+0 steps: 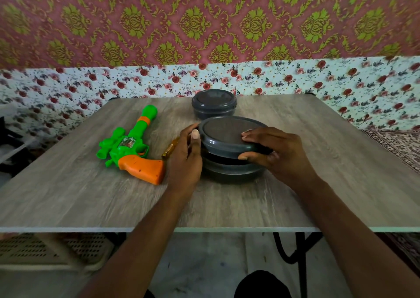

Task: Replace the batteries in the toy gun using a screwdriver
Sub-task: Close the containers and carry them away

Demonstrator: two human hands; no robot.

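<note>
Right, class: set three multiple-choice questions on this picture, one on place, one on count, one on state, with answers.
1. Where does the toy gun lie? A) left of the near container B) on a container C) on the floor
2. How many grey round containers stand on the table? A) one B) two C) four
3. The near container's lid is: A) gripped by both hands B) upside down beside the gun C) untouched
Answers: 1 A, it lies on the tabletop to that side; 2 B, the far container stands behind the near one; 3 A, left hand and right hand hold its rim.
</note>
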